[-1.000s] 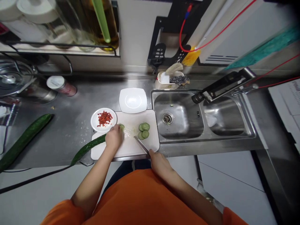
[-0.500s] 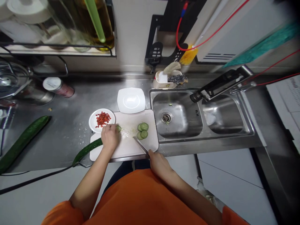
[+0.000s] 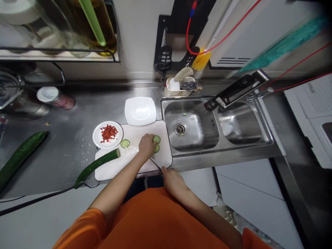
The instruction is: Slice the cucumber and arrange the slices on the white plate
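My left hand (image 3: 147,144) is over the right half of the white cutting board (image 3: 166,157), fingers curled against a small group of cucumber slices (image 3: 156,139) that it partly covers. My right hand (image 3: 172,177) grips a knife (image 3: 155,163) at the board's front edge; the blade points up and left, its tip hidden by my left hand. A cut cucumber (image 3: 100,163) rests across the left side of the board and overhangs it. Between that cucumber and my left hand lies a loose slice (image 3: 125,143).
A plate of chopped red pieces (image 3: 96,136) overlaps the board's upper left corner. Behind the board stands a white square dish (image 3: 141,119). To the right is a double sink (image 3: 192,136) with a faucet (image 3: 223,97). A whole cucumber (image 3: 22,155) lies far left.
My left hand has let go of the cut cucumber and moved right to the group of slices. The right hand keeps the knife in nearly the same place. The view has shifted slightly.
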`<state>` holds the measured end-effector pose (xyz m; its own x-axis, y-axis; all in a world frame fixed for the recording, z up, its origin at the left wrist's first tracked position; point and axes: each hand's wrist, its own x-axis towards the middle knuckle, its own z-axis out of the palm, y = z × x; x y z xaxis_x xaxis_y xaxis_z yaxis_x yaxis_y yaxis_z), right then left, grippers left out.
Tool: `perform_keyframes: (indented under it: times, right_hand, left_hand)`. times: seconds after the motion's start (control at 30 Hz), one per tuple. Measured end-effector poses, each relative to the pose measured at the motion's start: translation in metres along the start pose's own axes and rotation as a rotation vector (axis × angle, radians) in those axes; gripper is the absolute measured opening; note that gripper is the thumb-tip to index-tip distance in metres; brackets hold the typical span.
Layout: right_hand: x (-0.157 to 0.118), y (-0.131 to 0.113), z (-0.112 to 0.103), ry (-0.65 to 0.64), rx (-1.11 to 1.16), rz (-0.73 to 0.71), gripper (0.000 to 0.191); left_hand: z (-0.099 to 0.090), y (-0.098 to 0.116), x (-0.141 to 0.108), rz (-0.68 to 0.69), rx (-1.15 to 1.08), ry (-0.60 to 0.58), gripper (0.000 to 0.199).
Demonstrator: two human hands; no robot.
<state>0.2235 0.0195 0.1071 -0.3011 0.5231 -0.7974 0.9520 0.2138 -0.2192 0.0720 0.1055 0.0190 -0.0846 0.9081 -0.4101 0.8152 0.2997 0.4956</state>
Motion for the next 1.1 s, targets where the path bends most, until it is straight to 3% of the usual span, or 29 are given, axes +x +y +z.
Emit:
perform_keyframes:
  times: [0.23, 0.43, 0.63, 0.8, 1.1]
  right_hand:
    - [0.002, 0.003, 0.005, 0.010, 0.016, 0.007, 0.039]
    - [0.003, 0.003, 0.003, 0.027, 0.005, -0.004, 0.041]
    - [0.004, 0.000, 0.001, 0.016, -0.014, 0.002, 0.040]
    - [0.004, -0.001, -0.001, -0.008, -0.014, 0.009, 0.040]
    - [0.004, -0.001, -0.001, 0.000, -0.001, 0.013, 0.039]
  left_hand:
    - [0.004, 0.000, 0.001, -0.008, -0.037, 0.010, 0.032]
    - [0.000, -0.004, 0.001, 0.000, -0.138, 0.046, 0.013]
    - [0.003, -0.006, 0.002, 0.014, -0.073, 0.053, 0.026]
    - [0.004, -0.003, 0.004, -0.008, -0.058, 0.041, 0.024]
    - [-0.010, -0.004, -0.007, 0.020, -0.251, 0.043, 0.010]
